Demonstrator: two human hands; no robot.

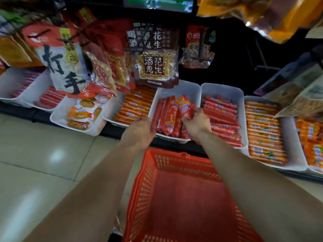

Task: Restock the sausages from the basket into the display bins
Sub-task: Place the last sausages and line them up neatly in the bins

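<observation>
A red plastic basket [181, 198] stands on the floor below me; its bottom shows no sausages. Straight ahead a white display bin [190, 89] holds thick red sausages [167, 117] lying lengthwise. My right hand [197, 124] is shut on a few of these red sausages [186, 106] and holds them tilted up over the bin's right side. My left hand [139, 131] rests at the bin's front left corner, fingers curled against the sausages there; whether it grips one is hard to see.
More white bins run along the low shelf: orange sausages [136, 105] to the left, thin red ones [222, 117] and orange ones [264, 130] to the right, snack packs [82, 114] further left. Bags of peanuts [153, 56] and seeds hang above. Tiled floor [43, 154] lies left.
</observation>
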